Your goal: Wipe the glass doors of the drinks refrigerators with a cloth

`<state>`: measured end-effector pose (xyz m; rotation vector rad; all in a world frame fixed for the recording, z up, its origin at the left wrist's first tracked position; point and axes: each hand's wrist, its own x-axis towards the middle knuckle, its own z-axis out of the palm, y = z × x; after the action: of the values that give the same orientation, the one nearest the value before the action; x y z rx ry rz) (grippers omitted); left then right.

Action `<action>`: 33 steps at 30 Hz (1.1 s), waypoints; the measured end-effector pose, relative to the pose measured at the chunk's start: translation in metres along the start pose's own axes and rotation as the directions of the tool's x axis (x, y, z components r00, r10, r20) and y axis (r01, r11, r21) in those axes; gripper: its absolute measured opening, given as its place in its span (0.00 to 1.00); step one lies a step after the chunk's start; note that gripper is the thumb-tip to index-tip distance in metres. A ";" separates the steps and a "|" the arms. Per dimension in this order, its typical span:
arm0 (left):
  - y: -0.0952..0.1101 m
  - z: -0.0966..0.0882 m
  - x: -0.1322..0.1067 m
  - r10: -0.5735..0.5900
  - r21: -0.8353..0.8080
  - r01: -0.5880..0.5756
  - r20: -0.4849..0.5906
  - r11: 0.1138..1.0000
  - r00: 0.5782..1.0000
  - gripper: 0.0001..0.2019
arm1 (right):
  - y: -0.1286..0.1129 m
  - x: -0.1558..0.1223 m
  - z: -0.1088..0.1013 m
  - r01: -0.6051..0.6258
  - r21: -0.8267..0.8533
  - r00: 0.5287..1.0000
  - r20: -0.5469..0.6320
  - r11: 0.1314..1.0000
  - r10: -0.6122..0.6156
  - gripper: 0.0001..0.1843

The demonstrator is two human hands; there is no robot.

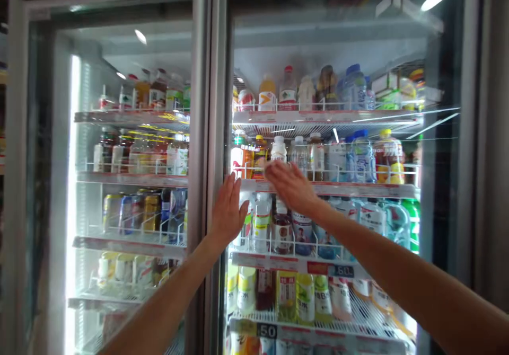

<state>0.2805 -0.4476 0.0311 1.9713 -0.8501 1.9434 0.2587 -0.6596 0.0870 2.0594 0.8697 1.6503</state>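
Note:
My left hand (pixel 228 209) is raised flat against or just before the left edge of the right glass door (pixel 318 42), beside the metal door frame (pixel 214 106). Its fingers point up, and the thumb stands apart. Farther right, my right hand (pixel 292 186) is stretched out flat in front of the same door, slightly smeared by motion, its fingers pointing up and left. I see nothing in either hand. Whether the palms touch the glass cannot be told. Behind the right hand, a white-capped bottle (pixel 279 147) is partly hidden.
The left glass door (pixel 127 47) of the cooler is shut, with rows of cans (pixel 151 212) and bottles behind it. Wire-fronted shelves (pixel 358 189) hold more bottles behind the right door. A bright light strip (pixel 73 185) runs down the left side. Reflections cross the glass.

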 end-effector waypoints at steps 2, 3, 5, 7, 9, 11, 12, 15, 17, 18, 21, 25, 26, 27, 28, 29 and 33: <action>0.010 0.004 -0.024 -0.003 0.018 0.002 0.076 1.000 0.997 0.32 | -0.003 -0.020 -0.003 -0.252 -0.044 0.967 -0.052 0.967 0.249 0.26; 0.016 0.006 -0.036 -0.003 0.028 0.000 0.116 1.000 0.993 0.32 | -0.010 -0.034 -0.002 -0.269 -0.049 0.963 -0.047 0.962 0.267 0.26; 0.029 0.009 -0.059 0.019 0.049 -0.029 0.197 0.998 0.980 0.31 | -0.031 -0.067 0.001 -0.092 -0.023 0.996 0.012 0.995 0.093 0.26; 0.043 0.010 -0.079 0.074 0.047 -0.089 0.260 0.995 0.963 0.30 | -0.049 -0.095 0.002 0.122 0.034 0.990 0.064 0.992 -0.124 0.23; 0.054 0.011 -0.092 0.113 0.037 -0.129 0.292 0.991 0.950 0.30 | -0.051 -0.109 -0.002 0.077 -0.012 0.996 0.056 0.997 -0.076 0.22; 0.065 0.012 -0.100 0.108 0.040 -0.125 0.299 0.991 0.948 0.29 | -0.040 -0.114 -0.009 -0.145 -0.121 0.989 -0.028 0.982 0.143 0.22; 0.071 0.013 -0.103 0.094 0.046 -0.113 0.299 0.993 0.949 0.28 | -0.036 -0.117 -0.012 -0.238 -0.160 0.971 -0.074 0.958 0.229 0.23; 0.088 0.015 -0.113 0.082 0.048 -0.102 0.318 0.994 0.945 0.26 | -0.039 -0.147 -0.018 -0.226 -0.164 0.974 -0.034 0.960 0.224 0.23; 0.101 0.017 -0.120 0.113 0.031 -0.131 0.338 0.991 0.934 0.26 | -0.049 -0.178 -0.019 -0.045 -0.082 0.994 0.094 0.996 0.053 0.24; 0.107 0.018 -0.123 0.131 0.023 -0.148 0.346 0.989 0.929 0.26 | -0.051 -0.191 -0.020 0.024 -0.041 0.990 0.143 0.999 -0.018 0.25; 0.126 0.022 -0.124 0.155 0.020 -0.174 0.361 0.985 0.920 0.26 | -0.033 -0.212 -0.026 -0.068 -0.072 0.985 0.155 0.995 0.079 0.25; 0.154 0.032 -0.118 0.126 0.026 -0.147 0.380 0.989 0.916 0.26 | 0.000 -0.233 -0.040 -0.379 -0.167 0.920 0.039 0.910 0.390 0.26; 0.162 0.034 -0.117 0.122 0.026 -0.143 0.386 0.989 0.914 0.26 | 0.000 -0.245 -0.043 -0.337 -0.145 0.934 0.070 0.930 0.349 0.26; 0.169 0.037 -0.117 0.124 0.025 -0.145 0.392 0.989 0.912 0.26 | -0.001 -0.258 -0.046 -0.254 -0.108 0.957 0.120 0.961 0.266 0.27; 0.176 0.039 -0.117 0.129 0.022 -0.149 0.398 0.989 0.908 0.26 | -0.002 -0.272 -0.049 -0.158 -0.064 0.973 0.163 0.985 0.166 0.27; 0.183 0.042 -0.117 0.135 0.018 -0.156 0.406 0.988 0.904 0.26 | 0.000 -0.284 -0.052 -0.079 -0.028 0.979 0.188 0.996 0.083 0.27; 0.206 0.051 -0.117 0.119 0.041 -0.149 0.418 0.988 0.901 0.27 | 0.041 -0.308 -0.066 -0.217 -0.150 0.965 0.114 0.965 0.235 0.28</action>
<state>0.2149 -0.6139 -0.1327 2.4827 -1.0522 1.6611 0.1661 -0.8997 -0.0987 2.2080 0.4792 1.6134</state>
